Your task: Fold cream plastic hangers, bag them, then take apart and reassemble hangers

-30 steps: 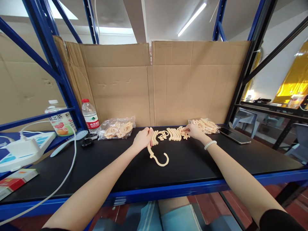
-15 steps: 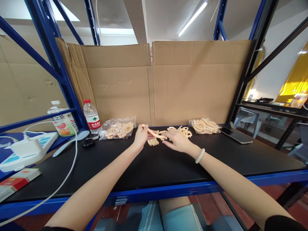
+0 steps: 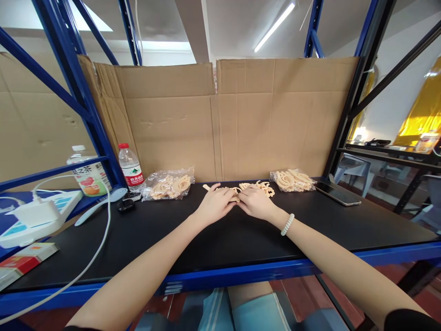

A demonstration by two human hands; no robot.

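Note:
My left hand (image 3: 214,206) is closed around a pale wood-coloured stick (image 3: 206,187), whose far left end pokes out beyond the fingers. Its other end seems to reach the fingertips of my right hand (image 3: 255,201), which are pinched together there. Both hands nearly touch above the black tabletop, and their fingers hide most of the stick. Just behind the right hand lie flat, curved wood-coloured pieces (image 3: 266,187), loose in a small pile. More of these pieces are partly covered by the hands.
Clear plastic bags of similar pieces lie at left (image 3: 168,185) and right (image 3: 294,179). A phone (image 3: 337,193) rests at the right. On the left are a red-capped water bottle (image 3: 131,168), a black round object (image 3: 126,205), a power strip (image 3: 44,216) and a white cable (image 3: 103,239). Cardboard (image 3: 172,128) stands behind.
My left hand has turned over and moved right and slightly down, its fingers now wrapped over the stick beside my right hand. The right fingers have drawn together at the stick's end.

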